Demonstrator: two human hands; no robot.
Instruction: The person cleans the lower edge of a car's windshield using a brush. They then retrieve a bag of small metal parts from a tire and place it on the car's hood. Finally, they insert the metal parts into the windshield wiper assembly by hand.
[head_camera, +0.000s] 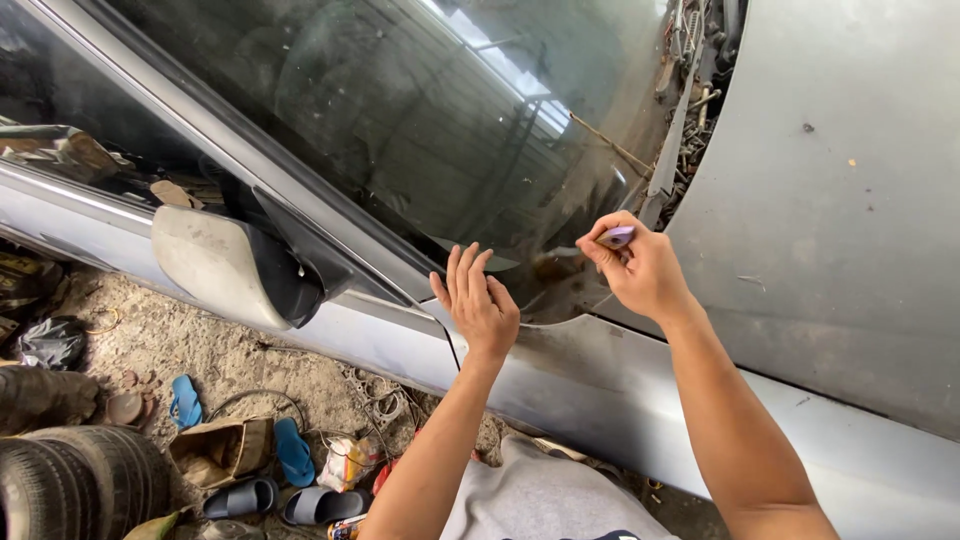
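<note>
Your path across the windshield (400, 110) glass is open. At its lower corner the side mirror (225, 265) juts out to the left, and debris (690, 110) crowds the windshield's right edge beside the hood (850, 180).

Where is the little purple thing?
In the head view, the small purple thing is pinched in the right hand, right of centre, over the windshield's lower corner beside the grey hood.
</note>
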